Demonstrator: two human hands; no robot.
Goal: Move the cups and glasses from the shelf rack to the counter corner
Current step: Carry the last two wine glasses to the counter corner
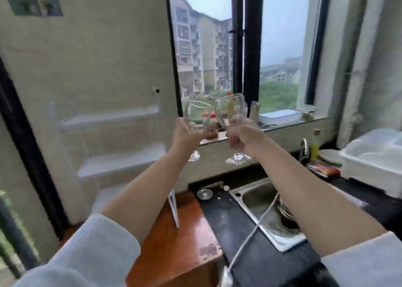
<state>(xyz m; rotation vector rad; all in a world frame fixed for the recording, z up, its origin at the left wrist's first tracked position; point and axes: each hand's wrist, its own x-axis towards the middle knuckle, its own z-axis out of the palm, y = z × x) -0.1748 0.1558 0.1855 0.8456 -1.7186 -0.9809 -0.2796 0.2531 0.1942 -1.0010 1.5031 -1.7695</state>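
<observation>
Both my arms reach forward, raised in front of the window. My left hand (186,134) grips the stem of a clear stemmed glass (199,112), upright, its foot showing below my fist. My right hand (243,137) grips a second, slightly larger stemmed glass (231,110), whose round foot hangs below my fingers. The two glasses stand close side by side in the air, above the window ledge. The white shelf rack (113,121) is on the wall to the left; its visible tiers hold nothing I can make out.
Below lie a black counter (219,212) with a steel sink (265,201), a small metal lid (204,193) and a tap. A wooden surface (174,238) adjoins on the left. A white dish rack (374,160) sits at right. Jars and a white box crowd the window ledge.
</observation>
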